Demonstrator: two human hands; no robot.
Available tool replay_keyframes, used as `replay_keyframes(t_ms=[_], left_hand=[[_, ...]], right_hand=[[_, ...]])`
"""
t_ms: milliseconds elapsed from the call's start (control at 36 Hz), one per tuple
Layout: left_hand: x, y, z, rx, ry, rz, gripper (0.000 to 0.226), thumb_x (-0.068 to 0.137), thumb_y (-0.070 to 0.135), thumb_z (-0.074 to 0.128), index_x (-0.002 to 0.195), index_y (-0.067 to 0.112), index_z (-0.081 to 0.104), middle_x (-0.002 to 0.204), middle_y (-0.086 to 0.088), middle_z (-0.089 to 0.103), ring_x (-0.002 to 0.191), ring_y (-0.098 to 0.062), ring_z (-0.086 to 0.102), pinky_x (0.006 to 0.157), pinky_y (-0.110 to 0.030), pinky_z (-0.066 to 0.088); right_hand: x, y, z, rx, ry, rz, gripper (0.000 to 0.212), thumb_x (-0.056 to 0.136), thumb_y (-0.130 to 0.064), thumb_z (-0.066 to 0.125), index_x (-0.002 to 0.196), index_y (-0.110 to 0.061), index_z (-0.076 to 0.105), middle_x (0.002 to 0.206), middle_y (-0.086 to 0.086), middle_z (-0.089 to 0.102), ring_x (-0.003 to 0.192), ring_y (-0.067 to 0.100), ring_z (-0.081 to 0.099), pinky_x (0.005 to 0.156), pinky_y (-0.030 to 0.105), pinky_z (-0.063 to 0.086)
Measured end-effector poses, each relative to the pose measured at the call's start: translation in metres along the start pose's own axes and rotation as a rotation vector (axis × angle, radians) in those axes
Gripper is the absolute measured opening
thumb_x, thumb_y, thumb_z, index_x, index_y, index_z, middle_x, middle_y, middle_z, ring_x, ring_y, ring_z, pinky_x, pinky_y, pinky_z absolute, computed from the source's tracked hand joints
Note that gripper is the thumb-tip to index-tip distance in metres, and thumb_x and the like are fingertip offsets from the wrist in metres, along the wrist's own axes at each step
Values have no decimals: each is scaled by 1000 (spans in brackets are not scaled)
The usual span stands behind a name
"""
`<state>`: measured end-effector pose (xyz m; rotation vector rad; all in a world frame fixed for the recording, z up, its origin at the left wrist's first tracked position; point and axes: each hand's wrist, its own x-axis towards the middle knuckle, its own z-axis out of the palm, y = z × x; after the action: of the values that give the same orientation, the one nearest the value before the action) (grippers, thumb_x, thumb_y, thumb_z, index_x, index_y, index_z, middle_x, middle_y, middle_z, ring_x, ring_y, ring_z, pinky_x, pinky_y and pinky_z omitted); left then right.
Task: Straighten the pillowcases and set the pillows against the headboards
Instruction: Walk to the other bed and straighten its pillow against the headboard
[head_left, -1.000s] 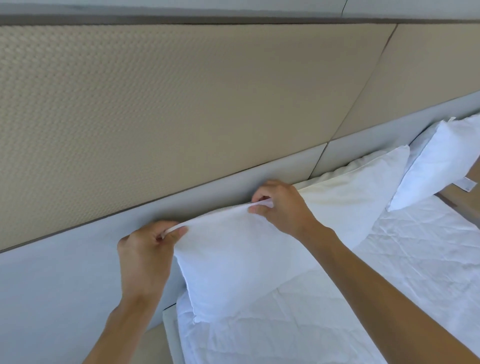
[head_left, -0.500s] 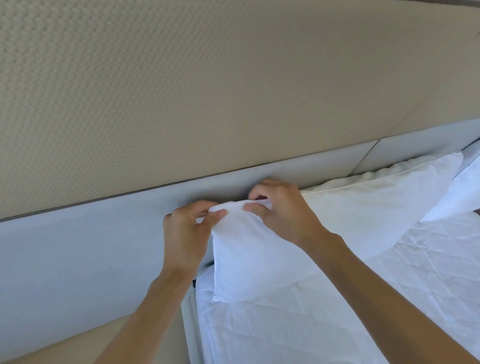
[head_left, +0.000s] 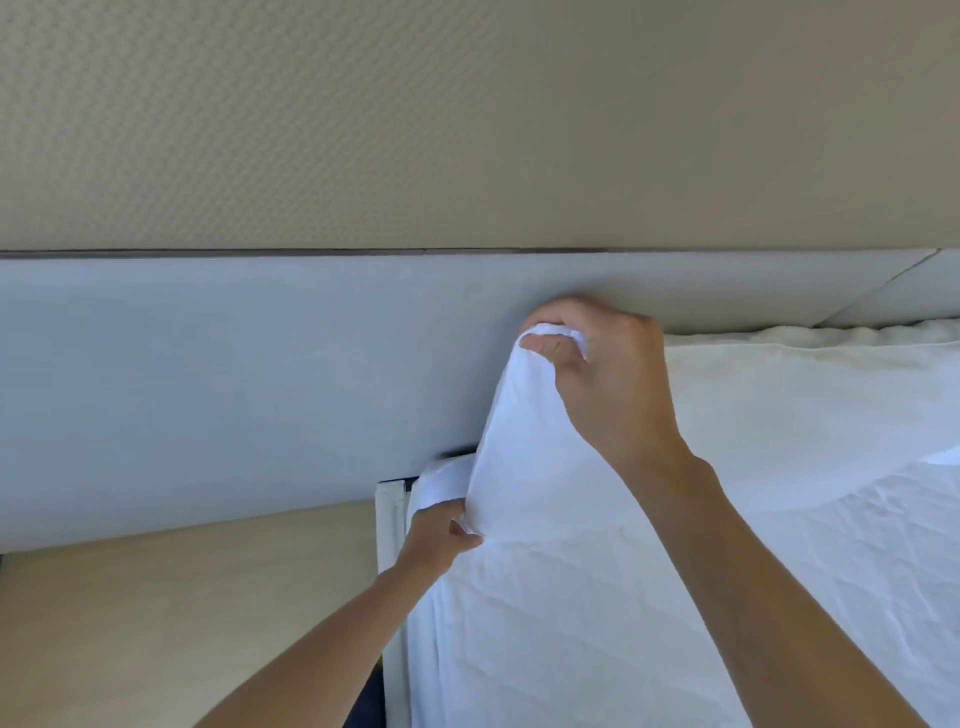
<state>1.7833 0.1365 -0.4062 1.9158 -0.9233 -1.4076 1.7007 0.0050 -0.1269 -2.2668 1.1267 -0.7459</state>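
Observation:
A white pillow (head_left: 779, 410) leans against the grey headboard (head_left: 234, 374) at the bed's left end. Its loose pillowcase (head_left: 519, 457) end is gathered and stretched between my two hands. My right hand (head_left: 602, 379) pinches the top corner of the pillowcase up against the headboard. My left hand (head_left: 441, 535) grips the lower corner of the same open end, down at the mattress edge. The pillow's far right end runs out of frame.
The white quilted mattress cover (head_left: 649, 623) fills the lower right. A beige textured wall panel (head_left: 467, 119) sits above the headboard. A light wooden surface (head_left: 182, 597) lies left of the bed, beside the white mattress side (head_left: 390, 525).
My left hand let go of the top edge and dropped to the pillowcase's lower corner. My right hand kept the top corner. The view shifted left, so the second pillow left the frame.

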Motion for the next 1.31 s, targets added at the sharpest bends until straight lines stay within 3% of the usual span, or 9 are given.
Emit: replay_keyframes(t_ms=[139,361,500,639,833,917,1083,1250,1306], left_hand=[[13,-25,12,38,57,-58,13,75,7,76,79,2,65,68,-1,57,62,-12,53,60,-16,42],[22,-41,25,137,234,-97,49,81,14,73,51,14,34,50,3,37,49,-14,33,46,-25,28],[14,-49,30,135,302,-100,60,78,12,75,51,18,23,52,5,23,55,-16,22,51,-28,22],[20,-45,25,275,246,-119,48,81,13,68,51,15,31,55,-1,36,56,-21,34,54,-29,31],[11,-44,11,242,204,-148,23,81,-4,59,65,11,64,77,-3,57,75,-21,57,60,-24,47],[1,-30,-8,223,119,-147,36,83,12,71,118,15,61,101,-1,53,89,-16,53,60,-12,37],[-17,70,-63,82,54,169,73,68,39,84,133,32,50,111,16,59,92,-2,57,76,-15,42],[-47,194,-96,-36,122,498,41,68,55,76,105,39,67,100,20,72,94,-1,67,83,-21,52],[-56,217,-94,59,220,567,27,74,49,76,94,33,69,86,13,73,81,-3,67,75,-21,53]], right_hand=[[-2,-1,-1,-51,79,2,13,87,-12,64,82,-20,74,79,-11,73,74,11,65,67,29,50],[1,1,-9,-28,136,16,12,85,-12,68,80,-20,75,72,-17,67,76,5,63,65,9,42],[5,3,-14,-30,139,21,16,84,-8,67,76,-20,75,71,-13,71,71,10,65,68,26,50],[8,2,-11,-44,51,9,15,85,-10,68,77,-21,75,75,-8,74,74,18,67,68,36,54],[16,7,-22,37,-154,-45,7,85,-20,70,83,-15,74,80,-3,73,75,13,63,71,21,47],[12,19,-37,86,-222,1,16,79,-26,78,95,-22,74,89,-15,73,88,-1,64,77,9,45],[8,62,-72,-82,-310,81,38,70,-33,86,103,-26,70,98,-16,71,93,-2,60,75,4,41],[13,94,-95,-209,-288,163,34,71,-30,86,99,-20,70,99,-7,69,96,10,62,84,20,47],[12,99,-102,-181,-253,190,24,73,-25,84,93,-21,71,91,-13,69,90,3,62,76,10,45]])
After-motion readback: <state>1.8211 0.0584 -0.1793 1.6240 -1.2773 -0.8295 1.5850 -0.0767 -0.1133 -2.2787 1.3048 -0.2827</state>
